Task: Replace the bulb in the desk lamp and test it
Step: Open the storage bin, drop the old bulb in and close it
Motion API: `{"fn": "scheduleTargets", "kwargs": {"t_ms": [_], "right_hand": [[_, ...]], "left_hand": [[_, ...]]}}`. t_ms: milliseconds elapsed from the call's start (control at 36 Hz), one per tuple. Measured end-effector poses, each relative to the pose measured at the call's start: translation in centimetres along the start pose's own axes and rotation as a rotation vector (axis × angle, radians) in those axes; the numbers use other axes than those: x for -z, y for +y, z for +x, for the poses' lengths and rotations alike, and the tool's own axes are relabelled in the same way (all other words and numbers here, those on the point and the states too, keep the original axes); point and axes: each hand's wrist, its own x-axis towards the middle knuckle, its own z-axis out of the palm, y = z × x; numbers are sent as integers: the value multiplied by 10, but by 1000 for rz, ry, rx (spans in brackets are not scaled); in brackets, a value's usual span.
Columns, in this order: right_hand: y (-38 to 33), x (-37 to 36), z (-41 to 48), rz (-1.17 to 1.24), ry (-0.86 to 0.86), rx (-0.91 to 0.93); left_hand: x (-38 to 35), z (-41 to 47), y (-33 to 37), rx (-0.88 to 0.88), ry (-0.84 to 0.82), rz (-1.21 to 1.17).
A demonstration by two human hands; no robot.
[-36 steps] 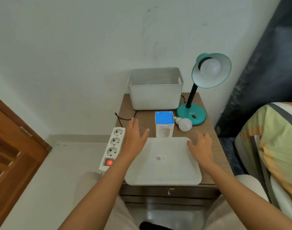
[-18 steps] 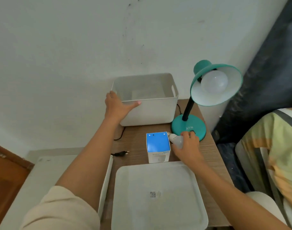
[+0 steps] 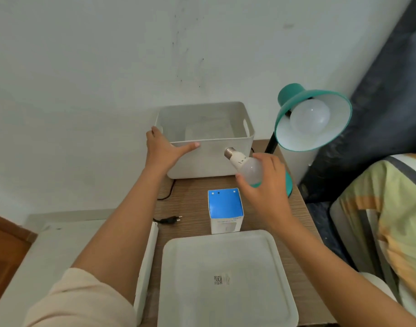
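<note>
A teal desk lamp (image 3: 296,100) stands at the back right of the small wooden table, its shade tilted toward me with a white bulb (image 3: 309,119) screwed in. My right hand (image 3: 266,185) holds a loose white bulb (image 3: 246,168) above the table, its metal screw base pointing up and left toward the white bin (image 3: 214,159). My left hand (image 3: 163,152) grips the bin's front left corner, thumb along the front wall. A blue-topped bulb box (image 3: 225,210) stands upright in front of the bin. The lamp's unplugged black plug (image 3: 170,219) lies on the table.
A white tray (image 3: 228,279) lies upside down at the table's near edge. A white power strip (image 3: 146,263) hangs along the table's left side. The wall is right behind the bin. A striped cushion (image 3: 386,220) sits to the right.
My right hand has lifted the loose bulb from beside the lamp base into the air in front of the bin. My left hand stays on the bin's corner.
</note>
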Motion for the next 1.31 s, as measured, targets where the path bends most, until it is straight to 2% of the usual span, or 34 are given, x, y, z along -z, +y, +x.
{"fn": "scheduleTargets", "kwargs": {"t_ms": [194, 417, 528, 611, 722, 889, 1028, 1167, 1306], "right_hand": [[-48, -25, 60, 93, -30, 95], [-40, -70, 142, 38, -179, -161], [-39, -84, 159, 6, -306, -255], [-41, -90, 162, -38, -377, -271], [-44, -88, 160, -46, -388, -263], [-49, -68, 150, 1, -362, -236], [-55, -32, 115, 0, -298, -175], [-48, 5, 42, -4, -236, -113], [-22, 33, -36, 6, -236, -164]], "left_hand": [[-2, 2, -3, -6, 20, -32], [-5, 8, -7, -5, 24, -46], [-6, 9, -10, -6, 28, -51], [-6, 9, -11, -9, 29, -48], [-3, 7, -10, -14, 12, -35], [10, 1, -4, -5, -56, 16], [30, -23, 2, -65, -8, 84], [38, -86, -7, -117, 25, 98], [16, -167, -41, -112, -80, 200]]}}
